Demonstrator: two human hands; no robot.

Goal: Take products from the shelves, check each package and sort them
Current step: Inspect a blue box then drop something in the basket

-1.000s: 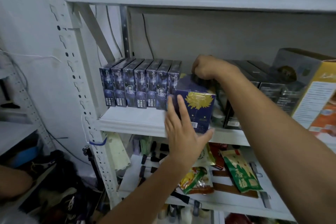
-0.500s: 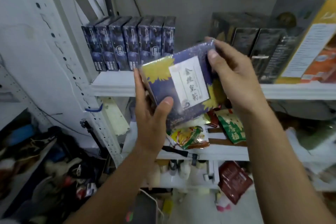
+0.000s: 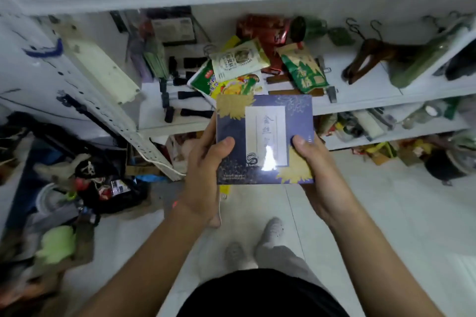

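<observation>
Item: one flat blue box [image 3: 265, 139], gold flowers and a white label, held face-up at centre above the pale floor [image 3: 386, 213], just before the lower shelf [image 3: 360, 101]. Left hand [image 3: 206, 170] grips its 9 o'clock edge, right hand [image 3: 319, 175] its 3 o'clock edge; thumbs pressed on the face, fingers wrapped behind, mostly hidden. At 12 o'clock on the shelf: loose snack packets [image 3: 304, 69].

Assorted snack pouches [image 3: 238, 62] lie heaped on the white shelf [image 3: 360, 96].
</observation>
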